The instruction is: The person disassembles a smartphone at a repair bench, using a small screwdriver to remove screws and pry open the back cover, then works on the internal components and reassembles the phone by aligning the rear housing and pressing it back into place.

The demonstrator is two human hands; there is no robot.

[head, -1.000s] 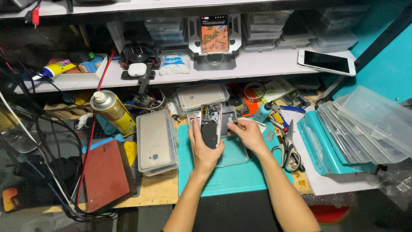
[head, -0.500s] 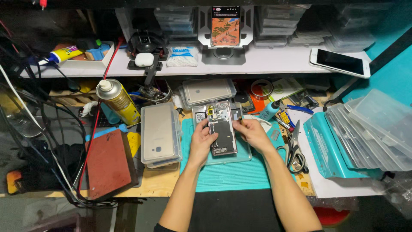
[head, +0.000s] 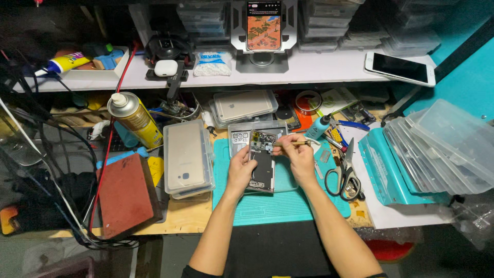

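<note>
Left hand (head: 241, 170) grips the opened phone (head: 262, 162) by its left edge, fingers curled. Right hand (head: 298, 157) pinches a thin tool (head: 296, 143), tip over the phone's upper boards.

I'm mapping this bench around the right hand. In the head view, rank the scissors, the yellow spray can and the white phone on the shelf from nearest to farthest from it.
From the right hand, which holds a thin tool over the opened phone:
1. Scissors, on the bench just to its right.
2. White phone, up on the shelf to the upper right.
3. Yellow spray can, far left on the bench.
</note>
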